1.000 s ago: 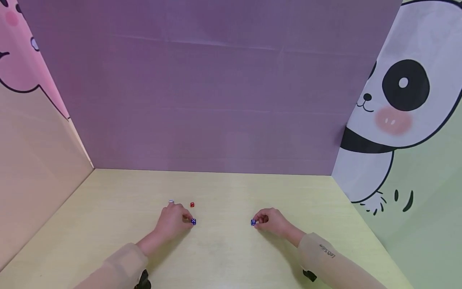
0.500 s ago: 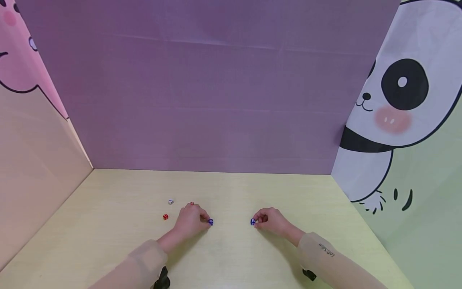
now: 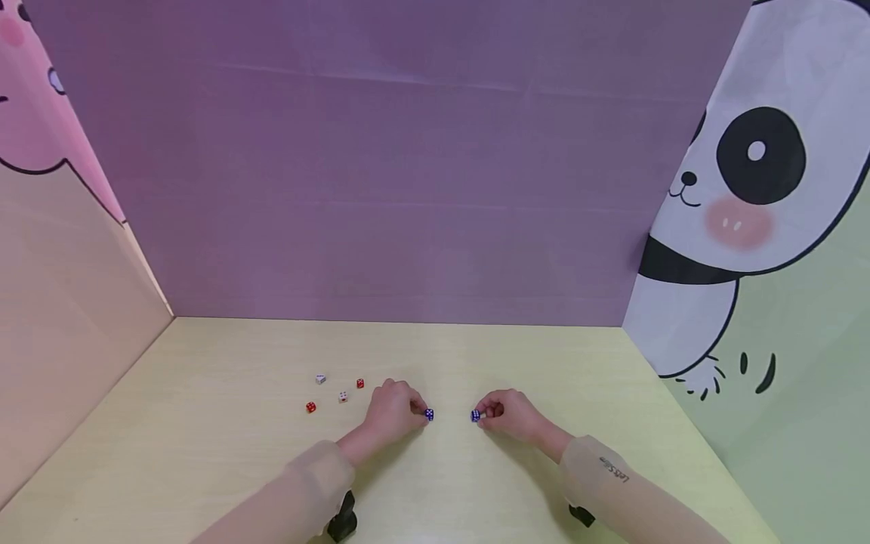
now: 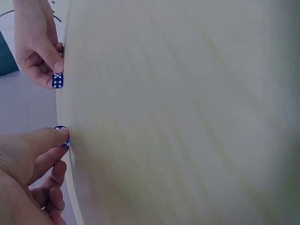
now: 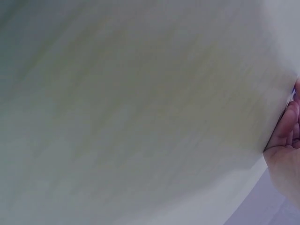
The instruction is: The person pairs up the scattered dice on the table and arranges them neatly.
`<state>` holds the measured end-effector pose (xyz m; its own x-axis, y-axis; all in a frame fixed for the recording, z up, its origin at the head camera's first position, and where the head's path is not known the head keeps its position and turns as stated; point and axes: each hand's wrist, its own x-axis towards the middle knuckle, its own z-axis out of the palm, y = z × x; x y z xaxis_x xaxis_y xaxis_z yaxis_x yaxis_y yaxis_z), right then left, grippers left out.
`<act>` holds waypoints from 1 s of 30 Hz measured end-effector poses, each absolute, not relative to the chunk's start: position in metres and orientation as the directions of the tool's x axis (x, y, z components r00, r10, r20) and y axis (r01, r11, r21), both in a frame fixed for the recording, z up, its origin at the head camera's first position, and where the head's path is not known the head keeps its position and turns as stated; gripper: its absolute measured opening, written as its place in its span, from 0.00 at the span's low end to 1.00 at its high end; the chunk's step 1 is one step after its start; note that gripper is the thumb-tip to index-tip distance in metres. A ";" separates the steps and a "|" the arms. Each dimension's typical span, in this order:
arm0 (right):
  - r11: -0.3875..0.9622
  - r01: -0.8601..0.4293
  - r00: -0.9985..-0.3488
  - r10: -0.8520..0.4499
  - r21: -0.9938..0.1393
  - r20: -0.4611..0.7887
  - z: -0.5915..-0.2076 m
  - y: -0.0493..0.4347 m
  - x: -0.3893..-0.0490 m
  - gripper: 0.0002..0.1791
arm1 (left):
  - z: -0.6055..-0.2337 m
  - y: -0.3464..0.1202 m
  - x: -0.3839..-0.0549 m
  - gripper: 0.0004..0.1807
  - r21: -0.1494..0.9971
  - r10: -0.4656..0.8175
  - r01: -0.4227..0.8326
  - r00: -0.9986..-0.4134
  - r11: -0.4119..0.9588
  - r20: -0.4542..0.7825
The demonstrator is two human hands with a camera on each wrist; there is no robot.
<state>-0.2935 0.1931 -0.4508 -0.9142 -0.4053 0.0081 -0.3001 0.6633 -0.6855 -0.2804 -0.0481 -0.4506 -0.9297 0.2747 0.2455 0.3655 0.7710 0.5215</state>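
Observation:
Between thumb and fingers my left hand (image 3: 394, 410) pinches a blue die (image 3: 429, 414) with white dots, close to the tabletop. Facing it from the right, my right hand (image 3: 511, 415) pinches another blue die (image 3: 475, 415). A short gap separates the two dice. The left wrist view shows both: the left hand's blue die (image 4: 62, 134) is partly covered by the thumb, while the other blue die (image 4: 57, 80) shows a dotted face. In the right wrist view only part of the right hand (image 5: 286, 136) appears at the edge, its die mostly hidden.
Left of the left hand lie two red dice, one nearer red die (image 3: 310, 407) and one farther red die (image 3: 360, 384). Two white dice lie near them, a white die (image 3: 343, 397) and another white die (image 3: 321, 379). A purple wall (image 3: 408, 189) bounds the pale table (image 3: 421, 483).
My left hand has moved right with its blue die, narrowing the gap to the other one. Red and white dice it covered now show. The right hand has stayed nearly still.

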 end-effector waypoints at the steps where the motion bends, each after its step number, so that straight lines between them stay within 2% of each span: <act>1: 0.667 -0.295 -0.916 -0.400 -0.685 0.005 -0.451 0.193 -0.294 0.06 | -0.451 -0.045 -0.281 0.05 0.517 0.278 0.370 -0.928 0.772 0.248; 15: 0.655 -0.331 -0.906 -0.422 -0.679 0.034 -0.451 0.194 -0.296 0.06 | -0.451 -0.011 -0.287 0.05 0.518 0.295 0.386 -0.922 0.763 0.253; 30: 0.642 -0.331 -0.906 -0.421 -0.691 0.044 -0.453 0.194 -0.297 0.06 | -0.453 0.006 -0.289 0.05 0.522 0.305 0.396 -0.918 0.755 0.254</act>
